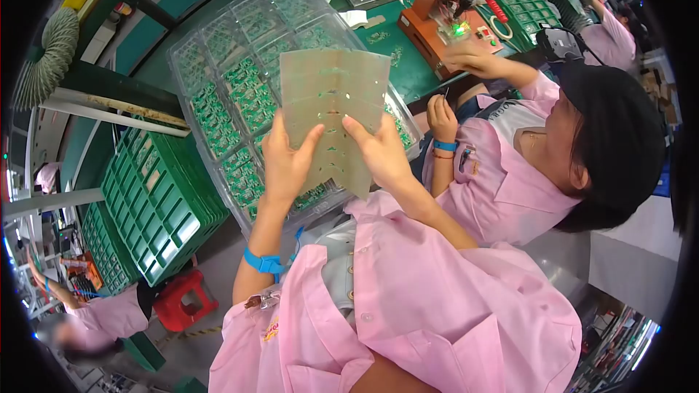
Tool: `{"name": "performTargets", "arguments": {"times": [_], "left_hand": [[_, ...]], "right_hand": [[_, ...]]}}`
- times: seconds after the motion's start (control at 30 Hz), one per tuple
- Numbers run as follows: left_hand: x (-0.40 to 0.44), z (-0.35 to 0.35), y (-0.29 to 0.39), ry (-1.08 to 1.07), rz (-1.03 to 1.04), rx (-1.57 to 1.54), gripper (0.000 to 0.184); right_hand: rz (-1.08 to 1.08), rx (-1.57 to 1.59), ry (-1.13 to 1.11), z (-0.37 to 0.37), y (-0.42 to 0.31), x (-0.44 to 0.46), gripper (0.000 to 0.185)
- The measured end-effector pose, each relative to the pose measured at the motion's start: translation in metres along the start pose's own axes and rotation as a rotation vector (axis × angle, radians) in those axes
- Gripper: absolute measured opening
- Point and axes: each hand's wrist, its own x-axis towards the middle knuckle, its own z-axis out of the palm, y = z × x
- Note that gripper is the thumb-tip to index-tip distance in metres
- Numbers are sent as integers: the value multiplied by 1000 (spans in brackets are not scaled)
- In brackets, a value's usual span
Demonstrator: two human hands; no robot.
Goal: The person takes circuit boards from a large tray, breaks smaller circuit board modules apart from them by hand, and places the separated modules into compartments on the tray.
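Note:
A thin tan sheet (335, 76) with small holes and slits down its middle is held up in front of me. It looks slightly bent along its centre line. My left hand (287, 159) grips its left edge, thumb on the near face and fingers behind. On the opposite side my right hand (384, 156) grips it the same way, the thumb near the middle. Below the sheet lies a clear divided plastic tray (177, 65), whose compartments hold many small green circuit boards (250, 87). The sheet hides part of the tray.
A co-worker (480, 167) sits close on my right, one hand (473, 58) at an orange bench fixture (429, 25) with a green light. Stacked green crates (156, 204) stand at left, near a red stool (186, 302). Another person (109, 320) is at lower left.

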Motion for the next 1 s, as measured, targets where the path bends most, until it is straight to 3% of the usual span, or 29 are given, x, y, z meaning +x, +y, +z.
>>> {"name": "performTargets", "arguments": {"times": [0.13, 0.3, 0.43, 0.47, 0.6, 0.8, 0.87, 0.93, 0.97, 1.0], "left_hand": [[5, 19, 12, -83, -209, 153, 41], [12, 44, -2, -345, -143, -200, 34], [38, 58, 6, 63, 162, -88, 27], [39, 60, 6, 125, 203, -72, 26], [36, 70, 0, -429, -32, -157, 25], [37, 63, -3, -354, -6, -518, 28], [49, 52, 9, -343, 67, -482, 28], [59, 35, 29, -169, -118, -780, 31], [67, 24, 28, -223, -209, -777, 34], [76, 17, 27, -278, -298, -773, 37]], "right_hand": [[-156, 286, -85, 8, -4, 14, 45], [-187, 218, 102, -11, -1, 38, 47], [175, 28, -284, -43, 6, 24, 65], [103, 47, -301, -38, 15, 13, 68], [-154, 100, -331, -44, 47, -12, 72], [8, 38, -491, -51, 43, -17, 72], [-255, -312, -310, -50, 20, -7, 76], [-507, -660, -108, -53, 2, 3, 79], [-508, -656, -107, -54, 0, 6, 79], [-511, -847, -79, -56, -3, 10, 81]]}}
